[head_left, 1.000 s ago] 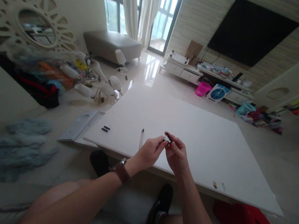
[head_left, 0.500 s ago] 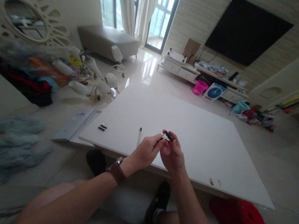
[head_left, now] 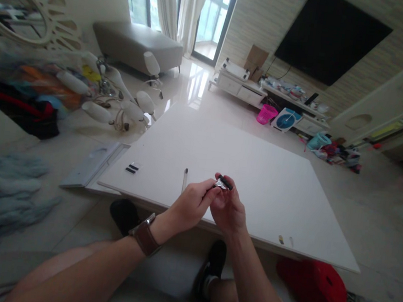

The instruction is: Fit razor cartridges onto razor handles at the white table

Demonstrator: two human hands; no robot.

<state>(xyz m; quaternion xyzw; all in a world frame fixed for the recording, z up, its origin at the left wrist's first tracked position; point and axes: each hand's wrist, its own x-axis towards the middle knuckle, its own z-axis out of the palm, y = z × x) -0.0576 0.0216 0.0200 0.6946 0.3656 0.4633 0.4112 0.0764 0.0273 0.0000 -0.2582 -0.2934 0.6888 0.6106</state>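
Observation:
Both my hands meet over the near edge of a large white board point(head_left: 257, 177) lying flat on the floor. My right hand point(head_left: 229, 208) pinches a small black and silver part point(head_left: 224, 183) at its fingertips. My left hand point(head_left: 191, 206), with a brown watch on its wrist, has its fingers closed on the same part from the left. A pencil-like stick point(head_left: 184, 180) lies on the board just left of my hands. Two small black pieces point(head_left: 132, 168) lie near the board's left corner.
A red stool point(head_left: 313, 285) stands under the board's near right edge. A chandelier with white shades point(head_left: 119, 104) lies on the floor at left, beside a grey panel point(head_left: 87, 171). A bench, a TV stand, a pink basket point(head_left: 266, 114) and clutter lie beyond. Two tiny bits point(head_left: 285, 240) rest near the front edge.
My hands stay together on the small part; the view has drifted so everything sits a little lower and further left in the picture.

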